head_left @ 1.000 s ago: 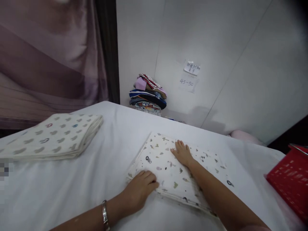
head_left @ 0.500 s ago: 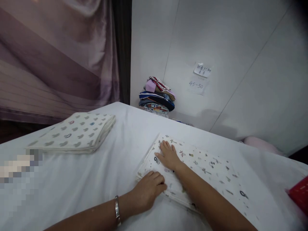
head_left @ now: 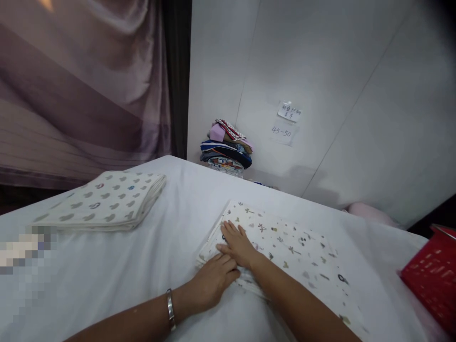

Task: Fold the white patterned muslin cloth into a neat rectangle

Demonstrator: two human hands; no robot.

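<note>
A folded white cloth point(head_left: 292, 256) with small printed motifs lies on the white-covered surface in front of me. My right hand point(head_left: 238, 244) rests palm down on its left part, fingers stretched out and slightly spread. Close beside it, my left hand point(head_left: 213, 282), with a silver bracelet point(head_left: 170, 309) on the wrist, lies over the cloth's near left corner. Its fingers are loosely bent and the thumb shows on top, apart from them. The two hands touch or slightly overlap. The right forearm covers part of the cloth's near edge.
Another folded cloth point(head_left: 103, 202) with grey shapes lies to the left on the white sheet point(head_left: 171, 266). A red basket point(head_left: 431, 275) stands at the right edge. Beyond the surface, stacked fabrics point(head_left: 228, 149) sit against the wall beneath paper notes point(head_left: 285, 123). A curtain point(head_left: 89, 85) hangs at left.
My right hand has slid toward me and now meets the left hand. The view has shifted right, bringing more of the red basket into sight.
</note>
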